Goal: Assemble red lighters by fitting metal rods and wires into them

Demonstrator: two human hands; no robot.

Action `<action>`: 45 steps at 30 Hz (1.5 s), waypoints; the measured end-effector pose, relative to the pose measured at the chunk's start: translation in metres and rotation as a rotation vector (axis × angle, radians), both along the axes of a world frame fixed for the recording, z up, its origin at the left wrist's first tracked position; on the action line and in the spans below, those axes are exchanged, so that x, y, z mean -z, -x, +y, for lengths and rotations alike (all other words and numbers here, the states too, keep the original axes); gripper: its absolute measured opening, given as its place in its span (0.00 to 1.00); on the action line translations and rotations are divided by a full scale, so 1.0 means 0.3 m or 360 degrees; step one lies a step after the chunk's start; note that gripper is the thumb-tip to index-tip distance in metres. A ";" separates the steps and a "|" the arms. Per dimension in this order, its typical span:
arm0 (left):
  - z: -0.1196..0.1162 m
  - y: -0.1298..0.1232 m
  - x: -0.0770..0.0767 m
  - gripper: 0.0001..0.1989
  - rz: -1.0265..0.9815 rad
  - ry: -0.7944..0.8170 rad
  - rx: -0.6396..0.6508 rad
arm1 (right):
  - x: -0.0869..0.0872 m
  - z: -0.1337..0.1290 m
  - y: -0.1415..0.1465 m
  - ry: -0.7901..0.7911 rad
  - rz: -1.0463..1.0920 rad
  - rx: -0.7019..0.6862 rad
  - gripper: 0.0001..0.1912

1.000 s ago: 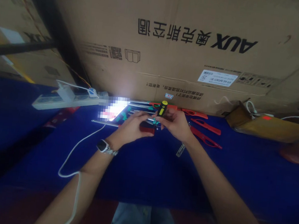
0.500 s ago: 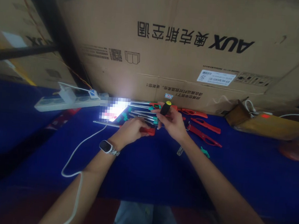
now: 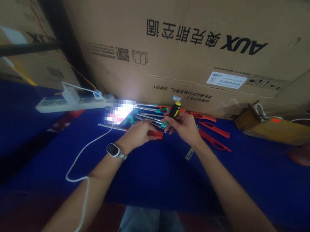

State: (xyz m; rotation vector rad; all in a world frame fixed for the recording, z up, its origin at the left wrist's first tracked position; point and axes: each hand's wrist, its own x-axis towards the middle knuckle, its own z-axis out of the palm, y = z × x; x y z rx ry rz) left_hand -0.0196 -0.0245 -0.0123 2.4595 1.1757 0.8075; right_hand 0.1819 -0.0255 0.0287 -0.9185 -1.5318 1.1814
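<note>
My left hand [image 3: 140, 134] is closed around a red lighter-like tool [image 3: 157, 134], whose metal rod points left. A black and yellow screwdriver handle [image 3: 175, 109] stands up between the closed fingers of my right hand [image 3: 183, 124]. Between and behind my hands lie several metal rods [image 3: 151, 116] with green parts. Another tool with a red and green handle [image 3: 163, 108] lies along the box. Several red plastic pieces [image 3: 214, 129] are spread to the right of my right hand. The screwdriver's lower end is hidden by my fingers.
A brightly lit phone-like screen [image 3: 121, 112] lies left of the tools, with a white cable [image 3: 79, 156] running toward me. Behind stands a large cardboard box [image 3: 186, 57]. A power strip [image 3: 51, 102] is at the left, a brown package [image 3: 279, 131] at the right, on blue cloth [image 3: 150, 180].
The screwdriver handle has turned slightly in my right hand and shows more yellow. The green piece near my right forearm is no longer visible. The whole view has shifted a little.
</note>
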 end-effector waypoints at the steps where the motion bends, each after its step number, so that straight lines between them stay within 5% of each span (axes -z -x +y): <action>1: 0.000 0.000 0.002 0.07 -0.0013 -0.0004 0.0000 | 0.000 -0.002 0.000 0.0000 0.0004 -0.0005 0.23; 16: 0.002 -0.001 -0.004 0.09 0.0128 0.0002 -0.0014 | 0.009 0.011 -0.007 0.0092 0.0034 -0.0058 0.26; 23: -0.005 -0.004 -0.023 0.09 0.0143 0.0043 -0.0024 | -0.014 0.000 -0.034 0.0089 -0.0006 -0.0359 0.21; 32: -0.010 -0.008 -0.040 0.10 0.0261 0.0149 -0.0093 | 0.089 0.000 0.039 -0.0160 0.0158 0.0347 0.25; 35: -0.005 -0.007 -0.036 0.10 0.0238 0.0160 -0.0087 | 0.092 -0.010 0.061 -0.0166 0.0192 0.0434 0.22; 45: -0.007 -0.007 -0.036 0.11 0.0264 0.0163 -0.0103 | 0.010 0.001 -0.013 -0.0075 -0.0009 -0.0069 0.21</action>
